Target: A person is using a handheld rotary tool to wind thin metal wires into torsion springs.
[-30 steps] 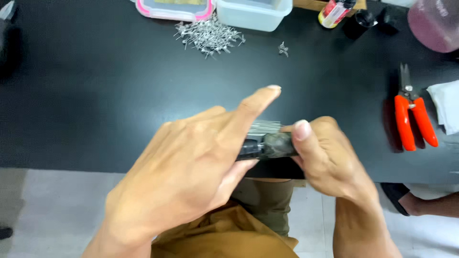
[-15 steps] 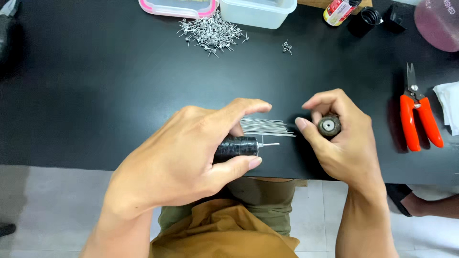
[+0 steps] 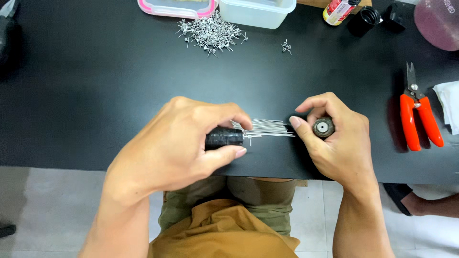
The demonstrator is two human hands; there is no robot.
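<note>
Left hand (image 3: 181, 143) grips a black tube (image 3: 224, 138) of thin wires (image 3: 267, 128); right hand (image 3: 337, 138) holds its round cap (image 3: 323, 127) apart. The tube stands uncapped; drawing one wire demands a fine pinch.

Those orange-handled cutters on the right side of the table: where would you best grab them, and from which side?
Judging by the picture, grip the orange-handled cutters by the two orange handles, coming from above at the near end. They lie flat on the black table, the handles spread apart toward the person and the thin metal blades pointing away, so the handles give the wide, safe hold.
</note>
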